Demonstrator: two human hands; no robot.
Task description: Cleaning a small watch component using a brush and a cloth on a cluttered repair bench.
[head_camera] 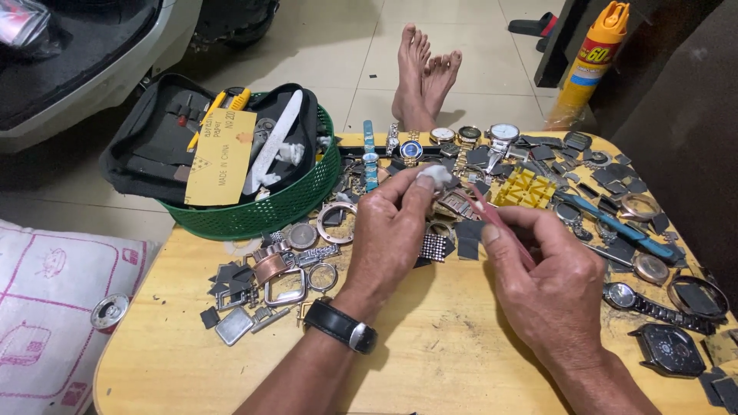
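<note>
A person sits at a low wooden table [430, 338] strewn with watch parts. At the table's centre, the left hand [392, 238] pinches a small white putty-like wad [437, 177], while the right hand [550, 288] grips slim pink tweezers [500, 223], tips pointing toward eleven o'clock, near the wad. This looks like fine cleaning work; it calls for a steady, precise touch. A green mesh basket [261, 211] sits at ten o'clock.

A green mesh basket [254, 215] sits on the pale wooden counter [430, 346]. The wristwatch strap [340, 326] is black, the spray can [592, 61] orange and yellow, the cushion [46, 307] white with pink lines, the plastic piece [524, 188] yellow.
</note>
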